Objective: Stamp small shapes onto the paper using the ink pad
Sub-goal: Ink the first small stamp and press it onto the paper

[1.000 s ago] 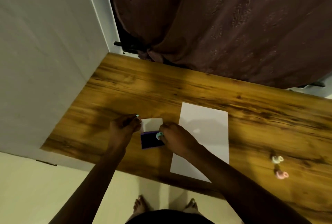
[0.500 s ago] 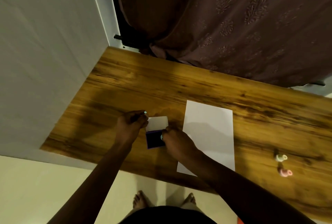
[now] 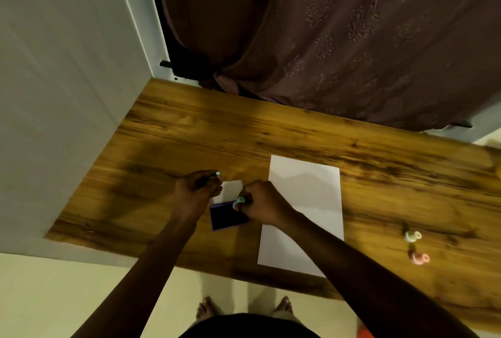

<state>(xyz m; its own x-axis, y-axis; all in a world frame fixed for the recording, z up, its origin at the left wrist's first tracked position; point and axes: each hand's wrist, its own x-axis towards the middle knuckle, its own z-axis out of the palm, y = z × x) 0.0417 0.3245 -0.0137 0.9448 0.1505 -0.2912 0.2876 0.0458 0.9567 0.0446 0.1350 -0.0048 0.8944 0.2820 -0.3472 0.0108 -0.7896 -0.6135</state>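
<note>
A brown patterned curtain (image 3: 339, 39) is seen hanging well beyond both hands, and a pale wall (image 3: 62, 80) is met on the far side of the left hand. A wooden table (image 3: 217, 137) is spread under both hands, its grain running across the view. A white sheet of paper (image 3: 306, 202) is laid flat on the table just to the right of the right hand; part of its left edge is covered by that hand and forearm. No stamped shape, writing or label can be read on the paper or on anything else; the frame is dim and slightly blurred.

Between the two hands an ink pad (image 3: 227, 215) is set open on the table, its dark pad framed in purple, with its pale lid (image 3: 230, 190) folded back on the side away from the person. The left hand (image 3: 195, 191) is curled at the lid's left edge, fingers touching or gripping it; which of the two cannot be told. The right hand (image 3: 261, 204) is closed around a small teal stamp (image 3: 238, 203), which is held at the far right corner of the pad; whether it touches the ink cannot be told.

Well to the right of the right hand, beyond the paper, a cream stamp (image 3: 412, 236) and a pink stamp (image 3: 419, 258) are left lying near each other on the table
</note>
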